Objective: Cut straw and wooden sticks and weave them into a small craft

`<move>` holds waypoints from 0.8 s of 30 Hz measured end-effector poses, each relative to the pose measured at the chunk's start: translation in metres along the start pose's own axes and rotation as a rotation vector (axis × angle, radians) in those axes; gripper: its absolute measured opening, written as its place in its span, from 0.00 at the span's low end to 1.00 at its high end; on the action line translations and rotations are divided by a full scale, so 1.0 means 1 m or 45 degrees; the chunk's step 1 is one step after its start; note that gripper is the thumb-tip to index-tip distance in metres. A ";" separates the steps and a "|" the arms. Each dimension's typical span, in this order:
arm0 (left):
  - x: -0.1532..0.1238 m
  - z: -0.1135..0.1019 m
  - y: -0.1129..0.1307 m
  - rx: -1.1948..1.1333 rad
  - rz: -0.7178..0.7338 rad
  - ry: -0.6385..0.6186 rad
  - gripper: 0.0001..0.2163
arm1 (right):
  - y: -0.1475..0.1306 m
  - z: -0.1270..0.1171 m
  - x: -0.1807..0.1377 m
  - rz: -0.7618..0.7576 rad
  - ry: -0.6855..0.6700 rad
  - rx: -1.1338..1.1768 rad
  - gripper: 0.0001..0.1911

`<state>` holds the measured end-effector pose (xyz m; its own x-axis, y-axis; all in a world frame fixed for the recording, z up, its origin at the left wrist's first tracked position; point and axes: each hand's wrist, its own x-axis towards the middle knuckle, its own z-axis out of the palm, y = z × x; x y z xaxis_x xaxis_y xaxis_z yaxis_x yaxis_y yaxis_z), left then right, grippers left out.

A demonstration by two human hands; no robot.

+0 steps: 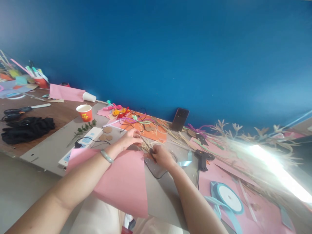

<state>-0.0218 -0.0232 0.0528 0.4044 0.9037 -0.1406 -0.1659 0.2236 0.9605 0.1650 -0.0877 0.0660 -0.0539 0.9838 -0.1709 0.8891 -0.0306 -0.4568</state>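
Though the head view blurs at its centre, the left hand [133, 138] seems to pinch dry straw [147, 146] beside the right hand [162, 158], which curls round dark-handled scissors [152, 156]. The straw should prove light, stiff and brittle, best held gently mid-bundle. On the tabletop [158, 198], a pink sheet [126, 182] lies below the left hand; a black cable [157, 177] looping below the right could snag; a glue gun [202, 159] lies farther right.

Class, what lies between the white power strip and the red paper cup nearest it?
In the head view, a green leafy sprig lies between the power strip and the red paper cup.
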 end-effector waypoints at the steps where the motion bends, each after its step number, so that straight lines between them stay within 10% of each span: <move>1: 0.000 0.000 0.000 0.000 0.000 -0.002 0.22 | 0.000 0.000 0.000 0.006 0.000 -0.001 0.21; 24: -0.012 0.008 0.005 0.003 -0.080 -0.168 0.16 | -0.015 0.006 -0.005 -0.177 0.473 0.973 0.16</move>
<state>-0.0202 -0.0358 0.0617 0.5283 0.8323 -0.1678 -0.1344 0.2771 0.9514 0.1489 -0.0929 0.0683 0.1310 0.9774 0.1661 0.3281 0.1154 -0.9376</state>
